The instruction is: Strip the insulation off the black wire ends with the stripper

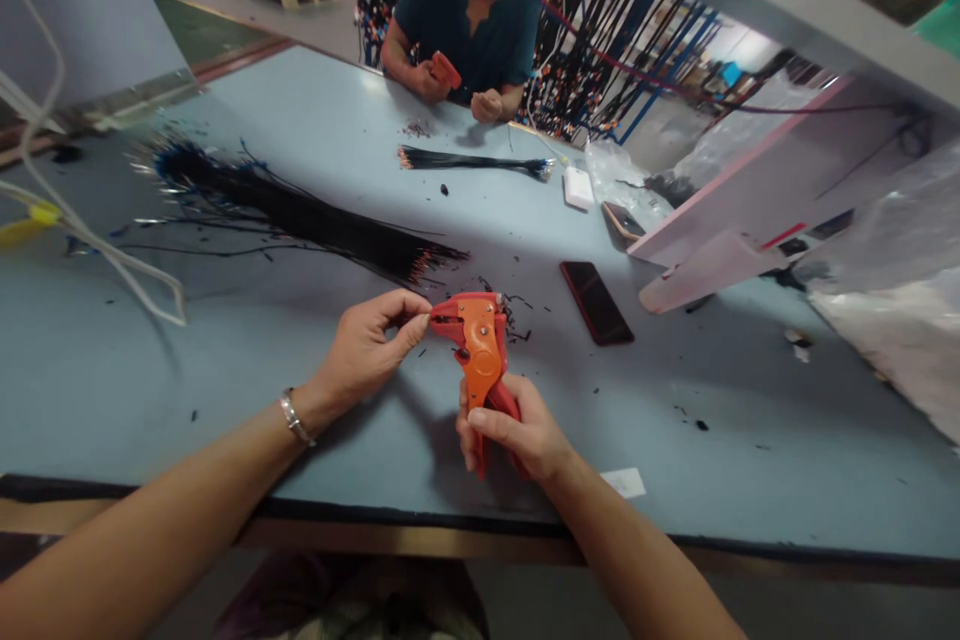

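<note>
My right hand (517,425) is wrapped round the handles of an orange and red wire stripper (481,350), held above the table with its jaws pointing left. At those jaws, the thumb and forefinger of my left hand (379,340) are pinched on a thin wire, of which barely anything shows. Just beyond my left hand lies a thick bundle of black wires (322,220), with copper-coloured ends towards me and blue and silver ends at the far left. Small black scraps (517,320) are scattered beside the stripper's head.
Right of the stripper lies a dark phone (596,303). Across the table (300,460) a co-worker (469,20) holds a red tool (446,70) behind a smaller wire bundle (476,161). A white box (577,188) and a shelf panel (742,170) stand at the right; white cables (142,270) hang at the left.
</note>
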`<state>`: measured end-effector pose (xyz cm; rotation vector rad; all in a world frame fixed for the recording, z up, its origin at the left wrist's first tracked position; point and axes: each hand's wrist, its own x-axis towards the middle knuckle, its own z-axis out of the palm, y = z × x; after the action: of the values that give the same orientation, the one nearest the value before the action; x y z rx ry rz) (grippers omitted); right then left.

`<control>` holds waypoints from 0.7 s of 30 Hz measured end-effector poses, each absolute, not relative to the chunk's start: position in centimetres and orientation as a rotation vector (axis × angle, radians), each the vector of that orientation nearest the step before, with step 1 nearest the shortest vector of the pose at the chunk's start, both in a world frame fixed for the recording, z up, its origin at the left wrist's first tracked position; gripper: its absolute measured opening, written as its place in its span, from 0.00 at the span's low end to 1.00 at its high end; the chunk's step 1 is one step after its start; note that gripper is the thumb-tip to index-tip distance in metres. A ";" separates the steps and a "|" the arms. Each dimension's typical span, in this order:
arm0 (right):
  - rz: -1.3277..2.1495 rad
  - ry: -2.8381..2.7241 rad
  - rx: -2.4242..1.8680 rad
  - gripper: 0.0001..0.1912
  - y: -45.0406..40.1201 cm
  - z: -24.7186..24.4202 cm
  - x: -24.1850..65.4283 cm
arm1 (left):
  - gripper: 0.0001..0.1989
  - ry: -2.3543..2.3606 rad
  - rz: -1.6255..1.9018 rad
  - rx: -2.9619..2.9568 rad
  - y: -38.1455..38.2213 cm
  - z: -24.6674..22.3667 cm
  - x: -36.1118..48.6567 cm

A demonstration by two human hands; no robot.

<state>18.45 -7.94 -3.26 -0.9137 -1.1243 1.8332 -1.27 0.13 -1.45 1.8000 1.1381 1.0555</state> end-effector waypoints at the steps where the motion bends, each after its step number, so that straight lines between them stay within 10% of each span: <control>1: 1.824 -1.134 -0.923 0.18 -7.9 -3.2 18.4 | 0.13 1.144 1.055 1.806 0.1 -1.4 -1.3; 21: 1.701 -1.184 -1.007 0.20 -7.8 -2.7 17.3 | 0.11 1.180 1.142 1.802 0.0 -1.7 -1.1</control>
<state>17.27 -7.81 -2.69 -1.0071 -1.1845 1.7011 -1.08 0.05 -1.67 1.8017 1.1804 1.1417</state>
